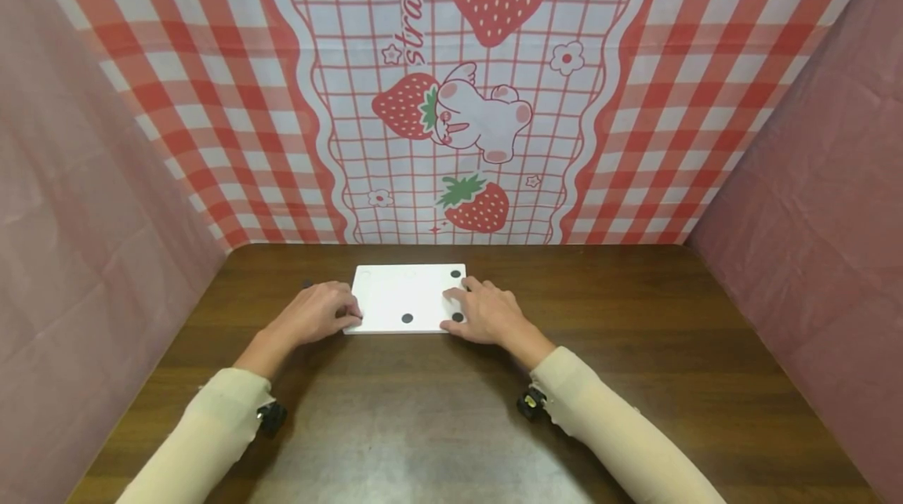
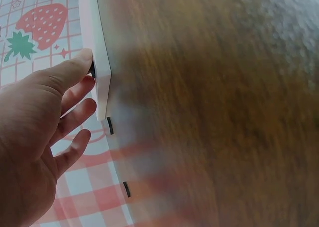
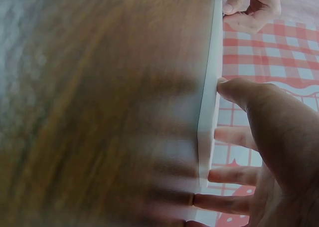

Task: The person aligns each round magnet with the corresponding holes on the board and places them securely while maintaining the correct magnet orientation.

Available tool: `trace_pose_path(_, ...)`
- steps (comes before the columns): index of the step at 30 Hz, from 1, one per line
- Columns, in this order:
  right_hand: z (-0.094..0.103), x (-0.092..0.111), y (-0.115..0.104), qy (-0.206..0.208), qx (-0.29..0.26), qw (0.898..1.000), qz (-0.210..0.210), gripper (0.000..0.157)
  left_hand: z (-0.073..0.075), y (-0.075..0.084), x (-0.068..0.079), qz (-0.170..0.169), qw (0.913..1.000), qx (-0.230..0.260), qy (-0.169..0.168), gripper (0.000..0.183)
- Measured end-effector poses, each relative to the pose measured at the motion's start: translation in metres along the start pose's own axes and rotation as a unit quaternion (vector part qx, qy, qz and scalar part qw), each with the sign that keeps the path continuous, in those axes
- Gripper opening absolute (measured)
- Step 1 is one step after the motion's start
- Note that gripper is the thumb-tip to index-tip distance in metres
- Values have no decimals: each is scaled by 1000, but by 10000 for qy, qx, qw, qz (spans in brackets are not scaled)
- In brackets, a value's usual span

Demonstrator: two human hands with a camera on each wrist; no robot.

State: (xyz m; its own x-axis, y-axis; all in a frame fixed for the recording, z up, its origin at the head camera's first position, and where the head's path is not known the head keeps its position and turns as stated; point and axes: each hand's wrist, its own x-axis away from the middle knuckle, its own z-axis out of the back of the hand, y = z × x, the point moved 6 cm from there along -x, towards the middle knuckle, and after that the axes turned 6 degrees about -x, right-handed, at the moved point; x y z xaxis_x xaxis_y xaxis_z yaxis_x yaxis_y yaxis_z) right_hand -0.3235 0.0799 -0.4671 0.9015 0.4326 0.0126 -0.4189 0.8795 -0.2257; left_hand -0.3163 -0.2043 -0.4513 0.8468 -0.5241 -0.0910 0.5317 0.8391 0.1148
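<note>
A white rectangular board (image 1: 395, 296) lies flat on the table. Black round discs sit on it: one at the back right corner (image 1: 455, 274), one at the front right (image 1: 458, 317), one along the front edge (image 1: 407, 318). At the front left corner, my left hand (image 1: 324, 312) pinches a small black disc (image 2: 92, 70) between thumb and index finger, right at the board's surface; its other fingers are spread. My right hand (image 1: 490, 312) rests at the board's right end, thumb on the front edge, fingers extended over the surface and past the side.
Two more black discs (image 2: 110, 125) lie on the wooden table (image 1: 600, 316) left of the board; in the head view one shows behind the left hand. A strawberry-print checked cloth (image 1: 480, 120) hangs behind, with pink cloths (image 1: 92, 175) at both sides.
</note>
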Motion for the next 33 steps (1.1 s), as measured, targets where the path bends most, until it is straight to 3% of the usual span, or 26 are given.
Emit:
trace_pose_path(27, 0, 0, 0, 25, 22, 10000, 12, 69, 3, 0, 0, -31, 10000, 45, -26, 4)
trace_pose_path(33, 0, 0, 0, 45, 2, 10000, 1, 68, 10, 0, 1, -179, 9995, -35, 259, 4)
